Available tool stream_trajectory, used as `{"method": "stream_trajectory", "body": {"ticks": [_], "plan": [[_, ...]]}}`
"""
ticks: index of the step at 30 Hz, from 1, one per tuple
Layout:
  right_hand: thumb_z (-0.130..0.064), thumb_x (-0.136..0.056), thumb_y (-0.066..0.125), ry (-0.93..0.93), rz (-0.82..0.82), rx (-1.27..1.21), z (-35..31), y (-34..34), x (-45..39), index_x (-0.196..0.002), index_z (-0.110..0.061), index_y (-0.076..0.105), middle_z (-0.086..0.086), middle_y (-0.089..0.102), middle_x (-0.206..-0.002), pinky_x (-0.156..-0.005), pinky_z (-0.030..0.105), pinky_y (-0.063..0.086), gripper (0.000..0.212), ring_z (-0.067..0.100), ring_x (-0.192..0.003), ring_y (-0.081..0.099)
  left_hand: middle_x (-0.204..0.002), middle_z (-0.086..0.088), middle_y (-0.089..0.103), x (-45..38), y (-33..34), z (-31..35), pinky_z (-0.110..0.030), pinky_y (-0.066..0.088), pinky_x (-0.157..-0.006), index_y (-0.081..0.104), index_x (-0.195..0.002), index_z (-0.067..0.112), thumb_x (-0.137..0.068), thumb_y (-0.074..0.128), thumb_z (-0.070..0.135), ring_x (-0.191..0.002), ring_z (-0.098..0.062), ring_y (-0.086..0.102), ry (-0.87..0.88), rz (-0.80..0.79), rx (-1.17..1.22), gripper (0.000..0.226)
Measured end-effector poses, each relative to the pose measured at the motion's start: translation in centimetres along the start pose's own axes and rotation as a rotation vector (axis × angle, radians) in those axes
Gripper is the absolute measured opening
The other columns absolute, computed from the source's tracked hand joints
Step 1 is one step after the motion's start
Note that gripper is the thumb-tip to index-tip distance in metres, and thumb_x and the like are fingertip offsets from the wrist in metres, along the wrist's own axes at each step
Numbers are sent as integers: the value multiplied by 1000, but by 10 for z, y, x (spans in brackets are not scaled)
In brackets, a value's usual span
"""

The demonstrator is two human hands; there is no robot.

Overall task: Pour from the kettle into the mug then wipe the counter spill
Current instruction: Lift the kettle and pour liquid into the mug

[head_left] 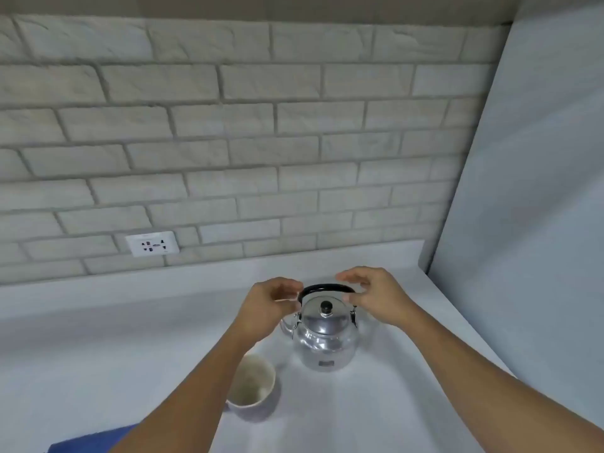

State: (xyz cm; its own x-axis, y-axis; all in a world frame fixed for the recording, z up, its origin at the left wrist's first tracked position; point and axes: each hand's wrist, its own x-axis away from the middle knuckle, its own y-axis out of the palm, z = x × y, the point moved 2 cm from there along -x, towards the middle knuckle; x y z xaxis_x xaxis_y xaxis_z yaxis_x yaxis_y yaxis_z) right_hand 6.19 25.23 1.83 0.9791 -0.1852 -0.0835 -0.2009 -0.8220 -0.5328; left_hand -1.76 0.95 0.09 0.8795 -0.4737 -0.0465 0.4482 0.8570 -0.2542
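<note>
A shiny metal kettle [325, 343] with a black arched handle and a black lid knob stands upright on the white counter [114, 348]. Its spout points left, behind my left hand. My left hand [271, 305] hovers at the left end of the handle, fingers curled and apart. My right hand [376, 297] is at the right end of the handle, fingers spread over it, not clearly closed on it. A white mug [253, 385] stands upright in front of the kettle to the left, partly under my left forearm, and looks empty.
A blue cloth [88, 441] lies at the counter's near left edge. A white brick wall with a power socket [153, 243] backs the counter. A plain pale wall [523, 223] closes off the right side, close to the kettle.
</note>
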Motion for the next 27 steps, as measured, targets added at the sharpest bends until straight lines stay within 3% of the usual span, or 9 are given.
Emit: {"method": "stream_trajectory", "body": {"ticks": [5, 9, 13, 18, 22, 27], "plan": [[-4, -81, 80, 52, -56, 54, 12, 3, -22, -126, -21, 70, -7, 71, -125, -109, 29, 46, 49, 9, -119, 64, -107, 16, 77, -28, 5, -9, -20, 55, -86, 77, -103, 32, -74, 82, 2, -102, -4, 71, -26, -33, -79, 42], [-13, -81, 83, 40, -70, -6, 22, 14, -31, -114, -29, 77, -12, 77, -112, -104, 28, 51, 37, 1, -107, 70, -100, 9, 80, -39, 11, -19, -23, 56, -82, 78, -104, 31, -75, 83, 1, -94, -9, 75, -52, -75, -82, 42], [-27, -84, 81, 21, -32, -20, 26, 23, -33, -97, -45, 78, -15, 80, -98, -90, 24, 53, 23, 5, -94, 73, -96, 6, 82, -47, 16, -28, -26, 55, -87, 80, -106, 25, -80, 82, 7, -93, -14, 76, -20, -58, -116, 31], [-20, -89, 76, -25, 11, -53, 31, 27, -32, -98, -35, 79, -22, 74, -77, -65, 7, 43, 17, -6, -64, 61, -91, 8, 82, -49, 18, -30, -12, 52, -79, 82, -102, 22, -83, 80, 6, -86, -6, 76, -7, -41, -88, 25], [-14, -90, 76, -11, 24, -69, 30, 31, -30, -108, -18, 79, -25, 73, -78, -68, 4, 41, 18, -11, -69, 62, -87, 7, 82, -46, 16, -26, -10, 52, -76, 82, -103, 17, -83, 79, 1, -79, -3, 74, -12, -58, -42, 26], [-13, -89, 76, -28, 56, -131, 12, 28, -21, -96, -38, 76, -21, 77, -88, -79, 9, 46, 26, -8, -84, 68, -101, -3, 82, -36, 8, -10, -24, 56, -92, 79, -110, 13, -83, 79, 0, -95, -15, 76, 27, -52, -29, 29]]}}
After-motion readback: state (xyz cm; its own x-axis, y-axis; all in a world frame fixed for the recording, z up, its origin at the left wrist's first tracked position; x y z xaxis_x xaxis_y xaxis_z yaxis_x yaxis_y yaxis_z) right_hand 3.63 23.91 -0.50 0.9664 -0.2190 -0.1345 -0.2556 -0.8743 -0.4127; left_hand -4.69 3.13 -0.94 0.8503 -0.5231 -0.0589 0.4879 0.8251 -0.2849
